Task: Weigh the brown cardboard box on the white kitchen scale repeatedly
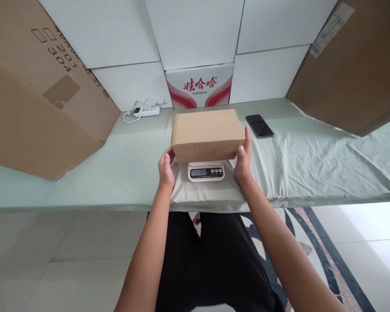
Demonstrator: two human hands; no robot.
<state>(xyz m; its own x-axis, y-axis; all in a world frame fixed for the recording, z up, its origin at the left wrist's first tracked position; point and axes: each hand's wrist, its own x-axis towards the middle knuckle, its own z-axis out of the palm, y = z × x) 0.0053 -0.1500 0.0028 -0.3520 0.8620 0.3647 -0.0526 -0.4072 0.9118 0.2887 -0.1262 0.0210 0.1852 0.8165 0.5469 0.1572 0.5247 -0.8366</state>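
Nearest to the camera, black trousers (pixel 211 264) and two bare forearms are seen, stretched forward over a pale tiled floor (pixel 68 255) with a dark curved pattern on the right. At the near edge of the long table covered with a pale green cloth (pixel 312 160), a small white digital kitchen scale (pixel 206 171) is placed, with its grey display turned toward the person; the digits cannot be read clearly.

On the scale a flat rectangular box of plain brown cardboard (pixel 207 133) is set. Its long axis runs from left to right, parallel to the table edge, and its broad closed face is turned upward. The box is held by its two short ends. The left hand (pixel 166 168) is pressed against the lower left end, the fingers curled around the corner. The right hand (pixel 243 157) is laid flat against the right end, the fingers extended upward along the side.

Just behind and to the right of the box, a black smartphone (pixel 259 125) is laid with the screen up, well apart from the hands. Further back on the left, a white power strip with its cable (pixel 142 111) is seen. At the white wall, a white carton with red printed characters (pixel 199 86) is standing. Large brown cardboard sheets are leaned at the left (pixel 35 95) and at the right (pixel 354 73).
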